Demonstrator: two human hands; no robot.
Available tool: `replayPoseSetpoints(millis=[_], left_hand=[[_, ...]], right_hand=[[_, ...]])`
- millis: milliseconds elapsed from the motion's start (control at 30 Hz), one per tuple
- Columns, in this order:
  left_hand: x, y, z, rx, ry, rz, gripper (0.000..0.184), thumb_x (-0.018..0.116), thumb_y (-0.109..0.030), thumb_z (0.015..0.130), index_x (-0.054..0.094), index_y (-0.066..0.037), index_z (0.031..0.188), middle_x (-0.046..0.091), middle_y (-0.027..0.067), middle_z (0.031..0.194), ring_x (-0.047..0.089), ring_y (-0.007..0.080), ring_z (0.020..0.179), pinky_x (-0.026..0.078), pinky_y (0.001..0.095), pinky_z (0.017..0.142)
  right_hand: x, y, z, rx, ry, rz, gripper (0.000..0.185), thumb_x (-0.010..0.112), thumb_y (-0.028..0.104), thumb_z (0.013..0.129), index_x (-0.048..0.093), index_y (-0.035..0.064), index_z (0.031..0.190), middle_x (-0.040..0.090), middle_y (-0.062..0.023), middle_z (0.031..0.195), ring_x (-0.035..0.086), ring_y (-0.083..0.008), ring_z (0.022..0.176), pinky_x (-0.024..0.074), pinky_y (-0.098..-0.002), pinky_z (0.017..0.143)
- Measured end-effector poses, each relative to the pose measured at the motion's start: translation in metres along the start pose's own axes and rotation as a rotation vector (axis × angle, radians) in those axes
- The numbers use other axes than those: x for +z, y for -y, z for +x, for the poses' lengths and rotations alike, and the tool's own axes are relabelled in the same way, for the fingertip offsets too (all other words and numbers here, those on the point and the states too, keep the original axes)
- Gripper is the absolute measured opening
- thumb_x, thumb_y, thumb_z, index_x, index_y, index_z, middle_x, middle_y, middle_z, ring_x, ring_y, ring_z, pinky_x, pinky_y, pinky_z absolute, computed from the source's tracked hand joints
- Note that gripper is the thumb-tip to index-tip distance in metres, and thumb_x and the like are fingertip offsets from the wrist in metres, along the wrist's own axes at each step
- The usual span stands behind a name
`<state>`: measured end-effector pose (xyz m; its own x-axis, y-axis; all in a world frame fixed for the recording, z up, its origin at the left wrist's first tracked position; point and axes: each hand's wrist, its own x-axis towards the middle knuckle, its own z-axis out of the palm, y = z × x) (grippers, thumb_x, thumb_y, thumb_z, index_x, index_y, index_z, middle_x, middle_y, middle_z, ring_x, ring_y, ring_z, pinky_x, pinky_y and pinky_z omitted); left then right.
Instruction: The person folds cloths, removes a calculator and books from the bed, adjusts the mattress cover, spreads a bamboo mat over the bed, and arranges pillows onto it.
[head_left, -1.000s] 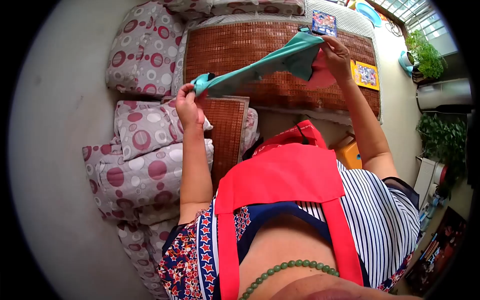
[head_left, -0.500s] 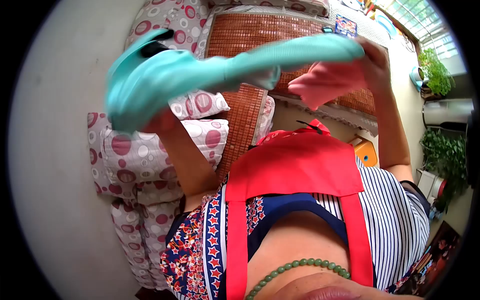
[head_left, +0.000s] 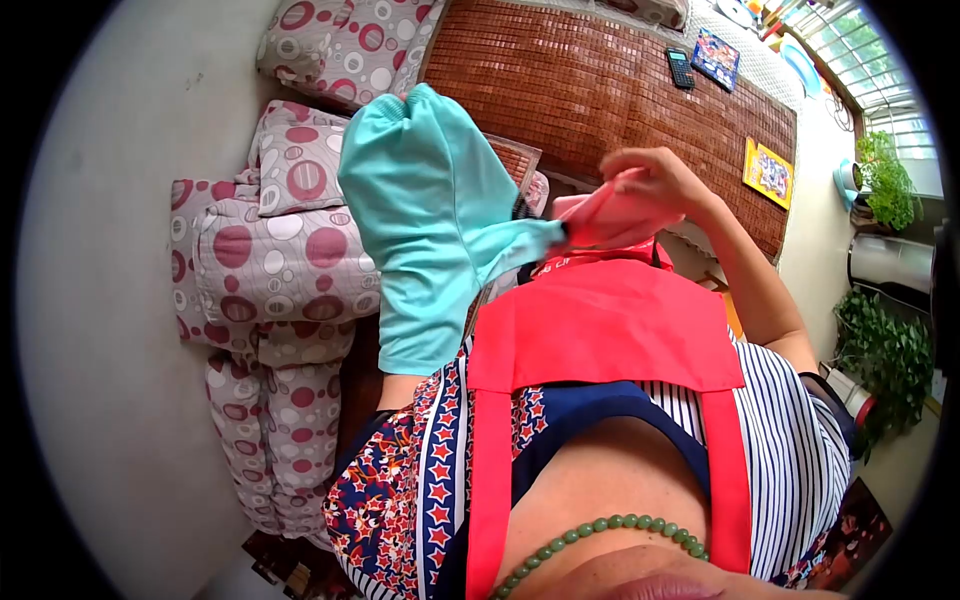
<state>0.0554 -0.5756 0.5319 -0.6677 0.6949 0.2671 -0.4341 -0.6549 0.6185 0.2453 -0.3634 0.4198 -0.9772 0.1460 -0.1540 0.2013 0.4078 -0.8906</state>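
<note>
A turquoise garment (head_left: 425, 190) with a gathered edge at its top covers my left forearm, and my left hand is hidden beneath the cloth. One narrow turquoise part stretches right toward a small black patch. Beside that patch, my right hand (head_left: 655, 185) is closed on a pink cloth (head_left: 600, 220) just above the red apron (head_left: 620, 325) on my chest. The pink and turquoise cloths meet near the black patch; whether they are joined I cannot tell.
A sofa with dotted covers (head_left: 290, 265) lies on the left. Beyond my hands is a brown bamboo mat (head_left: 590, 85) with a calculator (head_left: 680, 68), a blue booklet (head_left: 716, 60) and a yellow-framed card (head_left: 768, 173). Plants (head_left: 885, 180) stand at the right.
The turquoise garment, earlier stretched between both hands, now hangs over my left forearm. My right hand has moved left and down with the pink cloth.
</note>
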Motion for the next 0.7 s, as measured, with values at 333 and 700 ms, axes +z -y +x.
replayPoseSetpoints(millis=[333,700], left_hand=[[0.027,0.066,-0.012,-0.237,-0.013,-0.02,0.037,0.059,-0.028,0.083,0.052,-0.005,0.111,0.061,0.0121,0.1,0.062,0.0263,0.091,0.051,0.0344,0.08],[0.028,0.027,-0.03,-0.108,-0.056,0.024,0.054,0.063,-0.038,0.081,0.048,-0.006,0.121,0.06,0.0128,0.107,0.061,0.0278,0.096,0.05,0.0342,0.082]], right_hand=[[0.011,-0.04,0.025,-0.066,0.157,0.893,0.089,0.074,0.05,0.073,0.035,0.0049,0.139,0.053,-0.0084,0.126,0.048,-0.0174,0.115,0.0347,-0.0323,0.102],[-0.059,-0.06,0.004,-0.136,-0.648,0.797,0.022,0.064,0.008,0.086,0.063,0.0068,0.108,0.063,0.0002,0.094,0.057,-0.01,0.086,0.0474,-0.0234,0.076]])
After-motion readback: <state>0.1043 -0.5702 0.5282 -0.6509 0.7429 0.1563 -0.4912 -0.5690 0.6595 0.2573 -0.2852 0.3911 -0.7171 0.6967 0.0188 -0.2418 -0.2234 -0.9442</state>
